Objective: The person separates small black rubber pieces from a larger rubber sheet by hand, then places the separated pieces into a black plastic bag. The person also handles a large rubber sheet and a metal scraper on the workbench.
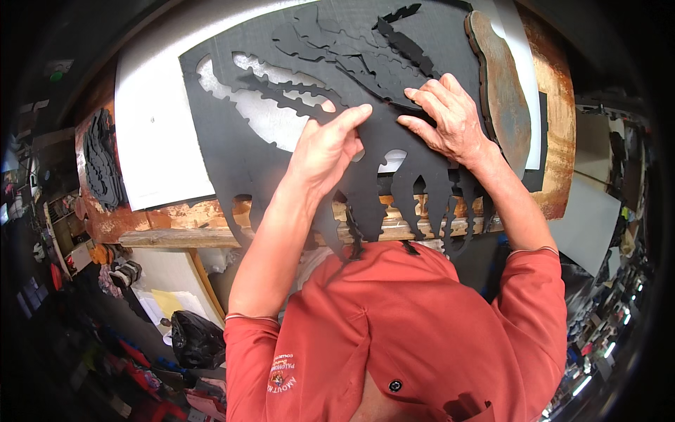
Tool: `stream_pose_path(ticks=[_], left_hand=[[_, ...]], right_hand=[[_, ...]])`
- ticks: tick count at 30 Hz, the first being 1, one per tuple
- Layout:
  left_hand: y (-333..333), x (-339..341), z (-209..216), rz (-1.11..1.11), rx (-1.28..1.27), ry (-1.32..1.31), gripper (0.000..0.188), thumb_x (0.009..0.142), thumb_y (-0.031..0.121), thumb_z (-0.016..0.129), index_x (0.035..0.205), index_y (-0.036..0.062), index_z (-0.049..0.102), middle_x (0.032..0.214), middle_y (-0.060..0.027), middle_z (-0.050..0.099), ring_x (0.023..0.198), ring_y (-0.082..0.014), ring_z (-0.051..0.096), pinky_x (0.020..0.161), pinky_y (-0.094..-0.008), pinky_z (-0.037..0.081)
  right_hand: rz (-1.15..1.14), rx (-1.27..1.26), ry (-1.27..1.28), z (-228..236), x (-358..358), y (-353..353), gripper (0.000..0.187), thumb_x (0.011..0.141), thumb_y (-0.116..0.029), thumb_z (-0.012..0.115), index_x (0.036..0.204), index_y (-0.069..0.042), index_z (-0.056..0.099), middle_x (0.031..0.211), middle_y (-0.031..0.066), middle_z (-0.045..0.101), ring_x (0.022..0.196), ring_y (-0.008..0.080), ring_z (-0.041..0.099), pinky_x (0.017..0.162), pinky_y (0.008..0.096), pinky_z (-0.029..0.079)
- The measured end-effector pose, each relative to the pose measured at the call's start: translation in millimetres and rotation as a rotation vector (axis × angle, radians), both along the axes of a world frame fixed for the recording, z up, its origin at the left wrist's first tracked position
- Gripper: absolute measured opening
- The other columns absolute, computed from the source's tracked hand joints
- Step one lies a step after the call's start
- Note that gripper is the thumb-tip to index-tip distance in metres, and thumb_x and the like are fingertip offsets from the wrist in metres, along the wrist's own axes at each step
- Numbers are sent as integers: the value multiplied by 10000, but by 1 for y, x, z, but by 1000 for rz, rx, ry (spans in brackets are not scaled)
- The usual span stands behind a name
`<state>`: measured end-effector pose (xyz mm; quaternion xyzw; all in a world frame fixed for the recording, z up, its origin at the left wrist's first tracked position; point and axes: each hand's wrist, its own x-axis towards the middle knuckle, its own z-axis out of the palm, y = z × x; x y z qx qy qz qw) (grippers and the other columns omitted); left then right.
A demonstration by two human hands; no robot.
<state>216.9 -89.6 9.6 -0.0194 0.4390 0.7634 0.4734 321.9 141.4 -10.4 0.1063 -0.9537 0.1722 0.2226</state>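
Note:
A large black sheet [232,151] with notched, curved cut-outs lies over the work surface, its near edge hanging in ragged, curved strips. My left hand [327,148] is closed on the sheet beside an opening, thumb stretched to the right and a fingertip showing through the gap. Narrow notched strips [288,95] lie across that opening. With fingers bent, my right hand [450,119] grips the near edge of a notched black piece [383,77], partly hidden by the fingers. More loose black offcuts [408,46] lie beyond it.
A curved, rust-stained slab [500,84] with a dark edge lies at the right. White sheeting [158,133] is under the black sheet. Stacked black cut pieces [103,162] sit at the far left of the worn wooden board [555,141]. Below left is a black plastic bag [197,337].

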Motion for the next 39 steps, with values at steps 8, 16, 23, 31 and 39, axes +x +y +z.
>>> stream_pose_path(ticks=[8,16,23,31,39], left_hand=[[10,8,0,77,97,-78,356,1011,93,686,1325,-45,592,1317,-164,687,1163,-223,672,1032,-377,546],[-53,37,49,-38,-454,517,404,1080,83,595,1445,-90,566,1370,-226,671,1208,-261,697,1061,-366,564],[13,29,30,28,-188,337,481,1038,138,722,1419,-104,557,1295,-151,696,1135,-144,671,949,-278,556],[19,21,-7,42,-289,307,260,1123,245,577,1179,28,707,1041,-28,744,876,-70,675,786,-253,560],[4,22,-5,26,-255,268,244,1105,274,624,1076,54,727,961,13,713,817,-65,632,740,-258,516]], right_hand=[[-109,-262,-11,-4,-8,5,160,908,-99,775,1016,-4,703,791,94,598,740,287,551,700,393,488],[-303,-981,-393,19,-9,12,310,1095,-283,636,956,-15,709,782,-43,602,754,64,534,693,263,441],[-132,-1257,-424,34,-12,-33,286,1114,-261,610,958,-40,703,849,-61,635,784,32,530,715,218,448],[-249,-1240,-299,30,-10,-43,260,1116,-242,604,1036,-19,710,830,-62,611,753,27,515,673,216,435],[-209,-200,57,33,-16,-45,108,919,-38,733,992,14,672,822,169,651,749,382,632,687,435,532]])
